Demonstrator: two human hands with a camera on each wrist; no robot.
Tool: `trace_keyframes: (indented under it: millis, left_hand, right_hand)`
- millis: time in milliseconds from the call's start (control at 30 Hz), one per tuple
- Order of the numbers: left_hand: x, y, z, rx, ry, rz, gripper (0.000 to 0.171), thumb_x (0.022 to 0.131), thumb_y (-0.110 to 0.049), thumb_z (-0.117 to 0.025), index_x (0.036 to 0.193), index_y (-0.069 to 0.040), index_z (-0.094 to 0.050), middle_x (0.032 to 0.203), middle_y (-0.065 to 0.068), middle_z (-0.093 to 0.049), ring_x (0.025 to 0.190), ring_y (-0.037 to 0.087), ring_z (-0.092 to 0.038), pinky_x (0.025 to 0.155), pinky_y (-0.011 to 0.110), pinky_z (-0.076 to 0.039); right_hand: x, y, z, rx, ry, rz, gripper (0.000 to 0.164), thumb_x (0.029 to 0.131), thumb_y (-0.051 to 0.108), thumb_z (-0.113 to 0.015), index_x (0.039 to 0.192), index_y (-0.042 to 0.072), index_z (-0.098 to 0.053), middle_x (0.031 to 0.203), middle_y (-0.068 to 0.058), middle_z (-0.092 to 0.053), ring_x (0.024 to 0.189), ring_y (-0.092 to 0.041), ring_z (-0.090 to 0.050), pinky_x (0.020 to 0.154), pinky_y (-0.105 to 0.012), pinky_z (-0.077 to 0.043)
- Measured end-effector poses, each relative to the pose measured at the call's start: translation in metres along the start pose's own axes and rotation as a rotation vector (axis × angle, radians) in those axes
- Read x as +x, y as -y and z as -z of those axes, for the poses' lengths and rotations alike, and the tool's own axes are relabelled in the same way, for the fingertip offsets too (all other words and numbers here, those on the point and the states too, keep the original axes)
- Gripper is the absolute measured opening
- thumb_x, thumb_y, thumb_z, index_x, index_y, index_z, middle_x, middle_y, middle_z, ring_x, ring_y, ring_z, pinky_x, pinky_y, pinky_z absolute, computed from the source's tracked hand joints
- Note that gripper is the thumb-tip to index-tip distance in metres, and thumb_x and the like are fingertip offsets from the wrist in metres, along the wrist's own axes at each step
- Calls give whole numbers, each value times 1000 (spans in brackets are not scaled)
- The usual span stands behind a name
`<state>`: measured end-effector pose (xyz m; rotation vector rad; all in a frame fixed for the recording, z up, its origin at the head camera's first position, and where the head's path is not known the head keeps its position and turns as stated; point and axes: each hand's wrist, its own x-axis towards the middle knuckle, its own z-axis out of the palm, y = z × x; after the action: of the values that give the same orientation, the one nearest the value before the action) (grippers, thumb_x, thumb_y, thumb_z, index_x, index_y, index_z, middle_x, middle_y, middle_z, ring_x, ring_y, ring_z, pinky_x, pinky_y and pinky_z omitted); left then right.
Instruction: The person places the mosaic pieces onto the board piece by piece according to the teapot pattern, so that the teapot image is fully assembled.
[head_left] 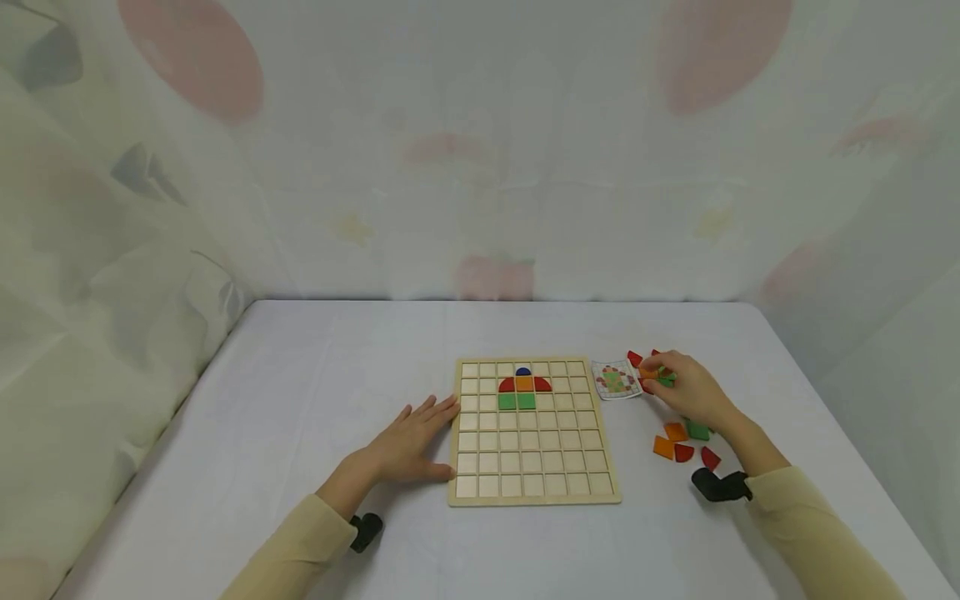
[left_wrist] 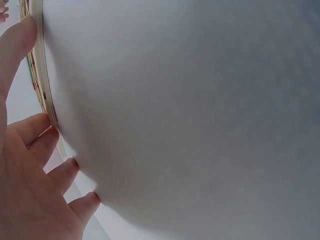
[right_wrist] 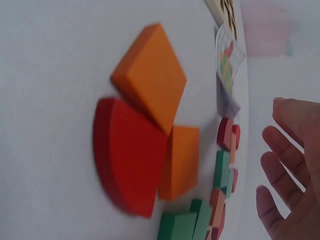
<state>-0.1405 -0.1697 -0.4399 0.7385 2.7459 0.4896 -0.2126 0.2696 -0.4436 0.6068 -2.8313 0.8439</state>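
Note:
A wooden grid board [head_left: 535,502] lies on the table. Near its top sit a blue half-round piece [head_left: 523,372], an orange square [head_left: 524,384], red rounded pieces [head_left: 507,385] and green squares [head_left: 507,402]. With fingers spread, my left hand [head_left: 405,446] touches the board's left edge; in the left wrist view the thumb and fingertips meet that edge and the table. My right hand [head_left: 693,390] hovers over the far group of loose pieces, beside the pattern card [head_left: 617,381]. In the right wrist view its fingers [right_wrist: 285,145] are loosely bent, with no piece visible in them.
Nearer me on the right lie loose orange squares [head_left: 663,447], red quarter-round pieces [head_left: 683,453] and a green piece [head_left: 697,430]. Patterned cloth [head_left: 480,167] hangs behind the white table [head_left: 345,350] and on both sides.

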Motion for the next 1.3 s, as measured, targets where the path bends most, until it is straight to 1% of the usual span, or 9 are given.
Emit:
trace_keyframes:
  millis: [200,433,600,800,967,1300]
  left_hand:
    - [0,-1,1,-7,3,-3,89,75,-44,-71,146,-10,-27,153,3,-21,140,34,-16,107,61,-15]
    - [0,-1,1,-11,5,-7,89,76,-44,-71,145,-10,-27,153,3,-21,140,34,-16,107,61,-15]
    - [0,0,1,-5,4,-8,89,76,-45,-70,146,-10,-27,153,3,-21,140,34,-16,106,61,-15]
    - [0,-1,1,-5,9,-5,89,76,-45,-70,146,-10,-27,153,3,-21,140,34,-16,107,61,-15]
    - [1,0,0,-7,10,-1,89,75,-45,-71,146,-11,-27,153,2,-21,140,33,-16,107,60,-15]
    - [1,0,-1,-5,3,1,89,75,-44,-71,145,-11,-28,153,2,-22,140,34,-17,106,61,-16]
  right_hand:
    - [-2,-16,3,-20,41,-51,26,82,9,-66,107,1,-63,103,-15,-61,86,-26,-53,77,-44,-49]
    - [-4,-27,5,-21,96,-75,26,82,11,-66,105,-1,-62,103,-16,-61,88,-27,-53,81,-47,-48]
    - [-5,-30,6,-18,123,-82,26,83,11,-65,106,-1,-63,103,-17,-61,89,-28,-53,82,-48,-48]
    - [-5,-33,7,-50,139,-90,29,83,13,-65,108,-2,-62,102,-18,-61,91,-30,-53,84,-51,-46]
    - [-6,-34,8,-97,147,-106,29,82,16,-66,106,0,-63,100,-17,-60,88,-29,-52,82,-50,-46]
    - [-5,-37,6,-134,156,-110,28,79,16,-70,102,2,-63,99,-17,-57,84,-27,-49,77,-49,-46]
